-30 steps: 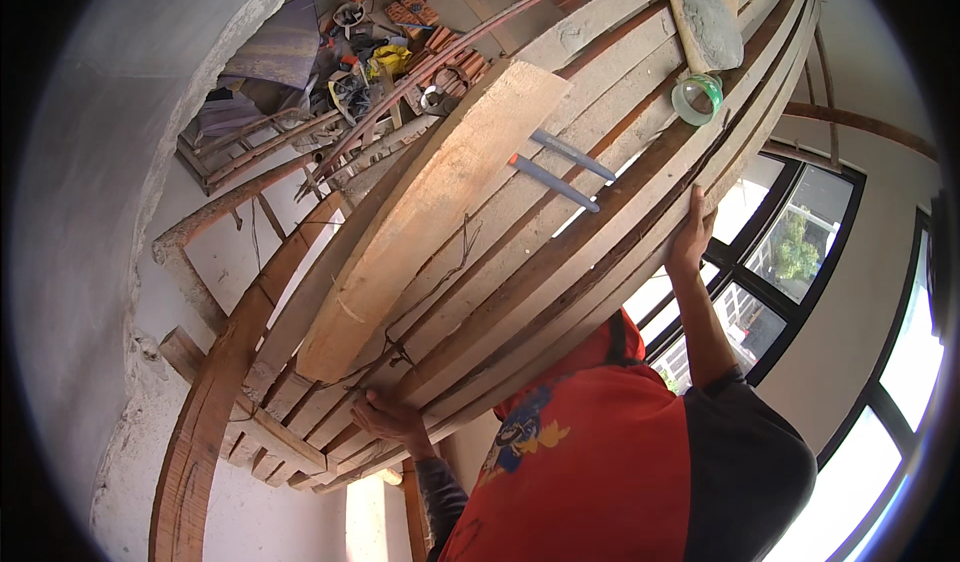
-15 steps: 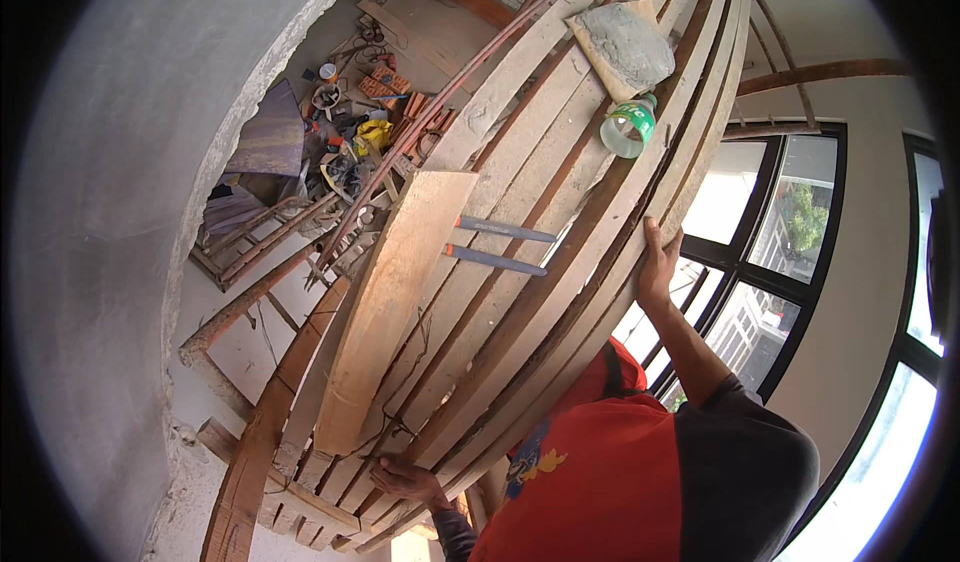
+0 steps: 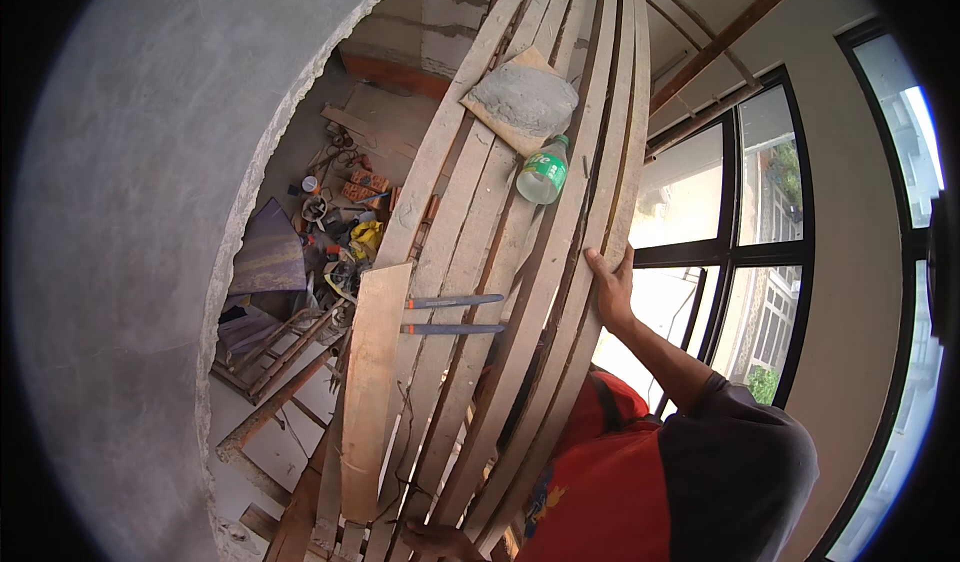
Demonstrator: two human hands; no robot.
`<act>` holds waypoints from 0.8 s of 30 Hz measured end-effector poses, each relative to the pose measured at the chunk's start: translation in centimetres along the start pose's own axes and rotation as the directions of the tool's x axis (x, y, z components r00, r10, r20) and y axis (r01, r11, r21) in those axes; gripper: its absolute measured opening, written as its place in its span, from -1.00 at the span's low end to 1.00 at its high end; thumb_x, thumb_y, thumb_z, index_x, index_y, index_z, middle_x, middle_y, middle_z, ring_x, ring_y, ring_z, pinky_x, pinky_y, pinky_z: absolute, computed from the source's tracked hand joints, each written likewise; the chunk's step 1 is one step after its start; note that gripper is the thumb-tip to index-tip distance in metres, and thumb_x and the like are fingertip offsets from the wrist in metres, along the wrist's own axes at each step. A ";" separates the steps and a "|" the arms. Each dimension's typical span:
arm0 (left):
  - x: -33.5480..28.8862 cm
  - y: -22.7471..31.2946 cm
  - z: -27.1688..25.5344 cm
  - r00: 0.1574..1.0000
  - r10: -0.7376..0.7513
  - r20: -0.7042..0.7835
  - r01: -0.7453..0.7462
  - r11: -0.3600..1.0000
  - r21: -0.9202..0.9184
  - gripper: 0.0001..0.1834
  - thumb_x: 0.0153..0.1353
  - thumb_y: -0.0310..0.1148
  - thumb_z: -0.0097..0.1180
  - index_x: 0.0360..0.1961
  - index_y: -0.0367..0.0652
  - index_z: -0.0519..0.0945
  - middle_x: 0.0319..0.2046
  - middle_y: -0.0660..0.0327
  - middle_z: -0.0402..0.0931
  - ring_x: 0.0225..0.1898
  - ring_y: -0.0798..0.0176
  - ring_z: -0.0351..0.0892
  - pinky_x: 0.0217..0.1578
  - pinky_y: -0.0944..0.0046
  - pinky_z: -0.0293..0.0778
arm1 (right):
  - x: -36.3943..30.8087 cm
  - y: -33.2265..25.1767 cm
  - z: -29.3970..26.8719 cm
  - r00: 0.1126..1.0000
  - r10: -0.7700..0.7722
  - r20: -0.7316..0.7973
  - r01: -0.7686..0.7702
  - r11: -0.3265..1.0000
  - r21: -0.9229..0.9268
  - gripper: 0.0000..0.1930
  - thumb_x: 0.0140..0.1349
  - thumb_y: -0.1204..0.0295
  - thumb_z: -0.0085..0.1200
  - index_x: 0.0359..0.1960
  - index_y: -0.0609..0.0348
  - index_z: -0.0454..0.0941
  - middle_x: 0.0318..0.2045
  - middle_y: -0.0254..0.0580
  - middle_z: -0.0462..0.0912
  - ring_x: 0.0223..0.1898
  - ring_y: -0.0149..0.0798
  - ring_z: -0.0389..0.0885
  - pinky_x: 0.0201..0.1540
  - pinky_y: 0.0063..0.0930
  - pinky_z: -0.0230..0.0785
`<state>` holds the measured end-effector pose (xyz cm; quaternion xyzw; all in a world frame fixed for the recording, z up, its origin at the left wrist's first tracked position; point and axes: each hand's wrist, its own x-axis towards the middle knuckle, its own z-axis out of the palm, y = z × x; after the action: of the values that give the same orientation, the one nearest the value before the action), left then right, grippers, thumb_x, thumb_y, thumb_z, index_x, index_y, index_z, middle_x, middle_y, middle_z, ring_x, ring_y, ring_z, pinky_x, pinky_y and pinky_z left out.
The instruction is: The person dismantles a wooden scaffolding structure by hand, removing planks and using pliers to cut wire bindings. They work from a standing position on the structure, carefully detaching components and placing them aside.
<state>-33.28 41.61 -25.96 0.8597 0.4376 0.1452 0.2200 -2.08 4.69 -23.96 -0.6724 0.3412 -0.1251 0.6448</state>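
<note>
My right hand (image 3: 612, 290) grips the outer edge of a long wooden plank (image 3: 600, 247), thumb on top. My left hand (image 3: 438, 540) lies low on the planks at the bottom edge, dark and partly cut off, its fingers hard to make out. Between them two blue-grey pencil-like tools with orange ends, a far one (image 3: 455, 302) and a near one (image 3: 452, 329), lie across the slats beside a short pale board (image 3: 374, 392). Farther up are a clear plastic bottle with a green label (image 3: 543, 174) on its side and a sheet bearing grey mortar (image 3: 524, 100).
A rough-edged grey wall (image 3: 130, 242) stands at the left. Below the platform are a heap of tools and bricks (image 3: 345, 227) and rusty metal frames (image 3: 290, 362). Black-framed windows (image 3: 735, 252) line the right side. Thin wire (image 3: 405, 412) lies over the slats. Gaps show between the planks.
The view has swung, so the planks stand more upright and the bottle, mortar and tools sit lower and farther left. My left hand has slipped toward the bottom edge; my right keeps its hold.
</note>
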 end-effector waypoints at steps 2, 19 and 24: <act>-0.6 0.9 -0.1 0.994 -0.111 0.009 0.111 0.993 0.030 -0.68 0.42 -0.29 -0.20 -0.18 -0.38 0.45 -0.22 -0.03 0.45 -0.22 0.04 0.46 -0.15 0.10 0.41 | 0.4 0.5 0.2 0.999 -0.049 0.017 0.048 0.997 0.059 -0.21 0.14 0.30 0.18 0.24 0.41 -0.07 0.06 0.18 0.35 0.06 -0.09 0.42 0.13 -0.31 0.28; 0.8 1.3 -0.5 0.998 -0.051 -0.035 0.057 0.981 0.188 -0.57 0.38 -0.18 -0.23 -0.36 -0.38 0.48 -0.39 -0.10 0.41 -0.30 -0.20 0.36 -0.26 -0.13 0.22 | 0.3 1.6 -0.3 0.997 -0.075 0.037 0.079 0.989 -0.121 -0.17 0.15 0.15 0.21 0.25 0.44 0.01 0.12 0.16 0.32 0.15 -0.08 0.32 0.21 -0.30 0.14; 0.5 2.1 -1.2 0.983 -0.160 0.091 0.132 0.957 0.258 -0.57 0.38 -0.18 -0.26 -0.18 -0.37 0.51 -0.23 -0.16 0.44 -0.09 -0.18 0.37 -0.06 -0.09 0.24 | 0.6 1.9 -0.7 0.997 -0.061 0.044 0.068 0.984 -0.164 -0.05 0.12 0.06 0.20 0.28 0.52 -0.07 0.18 0.26 0.23 0.20 -0.01 0.26 0.26 -0.29 0.07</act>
<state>-32.09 41.26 -23.88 0.8525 0.5019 0.0241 0.1439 -2.61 3.87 -25.87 -0.7367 0.3160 -0.1042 0.5888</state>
